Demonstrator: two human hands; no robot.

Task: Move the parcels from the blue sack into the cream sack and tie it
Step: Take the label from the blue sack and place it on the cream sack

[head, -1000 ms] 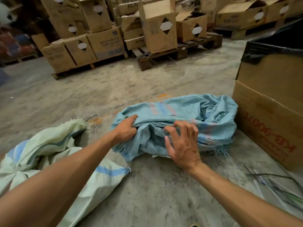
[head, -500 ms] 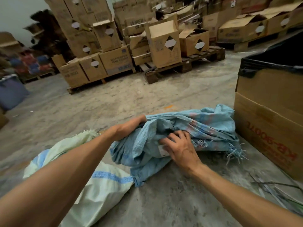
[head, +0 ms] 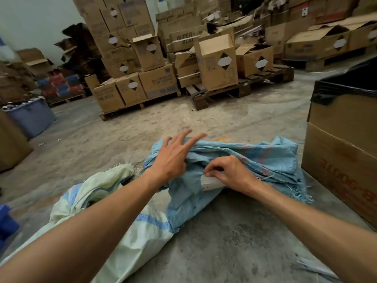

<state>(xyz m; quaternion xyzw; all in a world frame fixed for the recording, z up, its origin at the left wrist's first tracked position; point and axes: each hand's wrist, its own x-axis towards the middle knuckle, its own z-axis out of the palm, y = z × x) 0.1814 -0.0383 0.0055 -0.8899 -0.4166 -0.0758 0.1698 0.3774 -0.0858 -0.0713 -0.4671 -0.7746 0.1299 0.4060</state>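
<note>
The blue woven sack (head: 269, 158) lies crumpled on the concrete floor in front of me. My right hand (head: 230, 172) pinches a white parcel (head: 211, 182) at the sack's mouth; only the parcel's end shows. My left hand (head: 173, 156) hovers over the sack's left part with fingers spread and straight, holding nothing. The cream sack (head: 102, 188) with blue stripes lies to the left, partly under my left forearm and partly under the blue sack's near corner.
A large cardboard box (head: 344, 156) lined with black plastic stands close on the right. Pallets stacked with cardboard boxes (head: 216, 64) fill the back. A blue bin (head: 30, 117) sits at the far left. Loose strips (head: 314, 266) lie on the floor at the lower right.
My left hand has let go of the blue sack and lifted with fingers spread. My right hand has drawn a white parcel partly out of the sack's mouth.
</note>
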